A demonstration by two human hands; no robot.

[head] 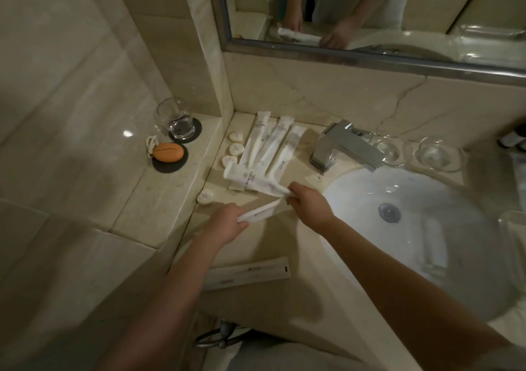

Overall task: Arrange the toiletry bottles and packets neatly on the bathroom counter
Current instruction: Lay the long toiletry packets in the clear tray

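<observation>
Three long white packets (266, 143) lie side by side on the beige counter (284, 308), left of the faucet. Three small round packets (235, 148) line up beside them, and a fourth round packet (205, 196) sits nearer the ledge. My right hand (308, 206) pinches the end of a wide white packet (250, 181) lying across the row's near ends. My left hand (227, 222) grips a slim white packet (260, 212) just above the counter. A long flat packet (250, 274) lies near the front edge, partly under my left forearm.
On the raised ledge at left stand a glass (176, 121) on a dark coaster and an orange oval object (168, 152) on another coaster. A chrome faucet (345, 146) overhangs the white sink (427, 257). Two clear glass dishes (438, 154) sit behind it. A mirror (370, 15) hangs above.
</observation>
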